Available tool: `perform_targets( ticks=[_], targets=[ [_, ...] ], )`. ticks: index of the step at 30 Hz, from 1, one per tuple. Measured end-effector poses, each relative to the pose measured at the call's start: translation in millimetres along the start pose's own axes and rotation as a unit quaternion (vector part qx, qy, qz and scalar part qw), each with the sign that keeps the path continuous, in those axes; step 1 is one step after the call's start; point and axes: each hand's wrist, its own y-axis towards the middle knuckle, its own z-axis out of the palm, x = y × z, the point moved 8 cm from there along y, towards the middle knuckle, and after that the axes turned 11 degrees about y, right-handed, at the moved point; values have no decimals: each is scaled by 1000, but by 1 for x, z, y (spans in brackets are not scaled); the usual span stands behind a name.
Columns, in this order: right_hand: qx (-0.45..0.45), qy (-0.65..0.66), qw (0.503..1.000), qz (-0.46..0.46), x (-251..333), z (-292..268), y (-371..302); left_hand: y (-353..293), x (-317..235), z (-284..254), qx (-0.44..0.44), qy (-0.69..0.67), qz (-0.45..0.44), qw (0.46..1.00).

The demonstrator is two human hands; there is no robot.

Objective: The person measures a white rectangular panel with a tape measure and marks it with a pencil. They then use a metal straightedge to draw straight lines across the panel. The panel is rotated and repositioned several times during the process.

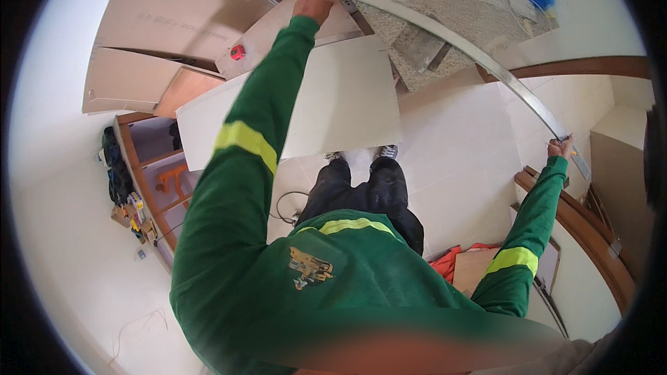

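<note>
A long, silvery metal straightedge bar (445, 33) runs from the top middle down to the far right; its curve matches the bend of the picture's rim. With my left arm stretched far forward, my left hand (316, 1) grips the bar close to its far left end. My right hand (561, 147) is closed round it near the other end, out to the right. Under my left arm lies a large pale flat board (344, 94), just beyond my shoes. A red tape measure (237, 52) rests on a board past it.
Large brown panels (177, 17) lean at the far left. Below them, a wooden shelf frame (142, 163) holds an orange tool (170, 179). A speckled slab (424, 7) lies at the back. Brown wooden trim (590, 226) stands at right, with red cloth (448, 262) near my right side.
</note>
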Motion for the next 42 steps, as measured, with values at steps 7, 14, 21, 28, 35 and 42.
perform_targets(
  ticks=[7,14,21,28,35,42],
  targets=[
    [124,45,991,15,-40,-13,-80,-333,93,-8,17,-53,-312,948],
    [155,-407,900,6,-279,-67,-216,-692,154,-16,145,-23,-619,771],
    [355,-684,605,-202,-460,46,-312,-641,290,-18,20,-33,-568,822],
    [302,-720,605,-155,-524,71,-301,-493,403,3,160,86,-354,917],
    [260,-716,611,-215,-523,57,-312,-386,487,66,308,92,-256,912],
    [252,-732,590,-229,-512,67,-328,-416,505,62,333,-58,-317,886]
  ],
)
